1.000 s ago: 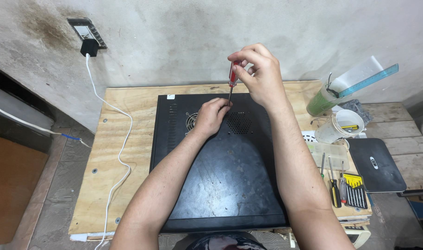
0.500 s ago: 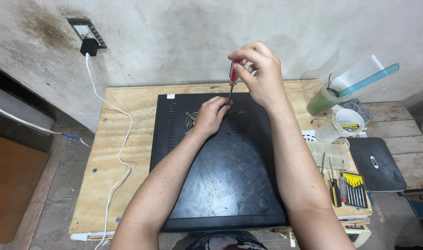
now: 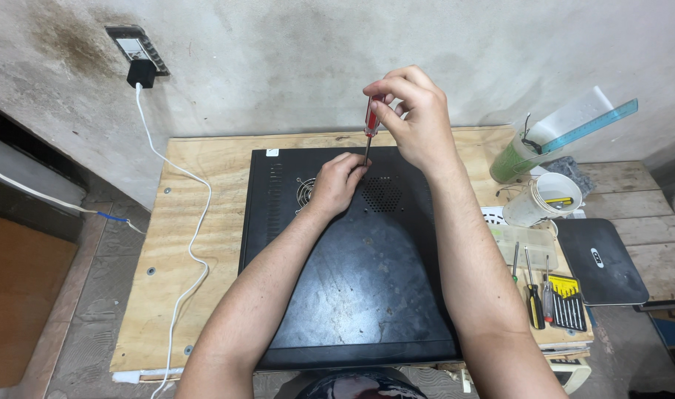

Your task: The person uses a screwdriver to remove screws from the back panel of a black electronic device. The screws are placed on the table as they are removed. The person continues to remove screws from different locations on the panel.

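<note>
Two hands work at the far edge of a black computer case (image 3: 352, 288) lying flat on the plywood tabletop (image 3: 197, 244). Right hand (image 3: 415, 118) has its grip clenched on a red-handled screwdriver (image 3: 370, 122), held upright; left hand (image 3: 337, 181) pinches closed around the shaft's tip. Nearby right: green cup (image 3: 511, 159), white tub (image 3: 540, 198), small screwdriver set (image 3: 559, 299). White cable (image 3: 193, 244) trails left.
</note>
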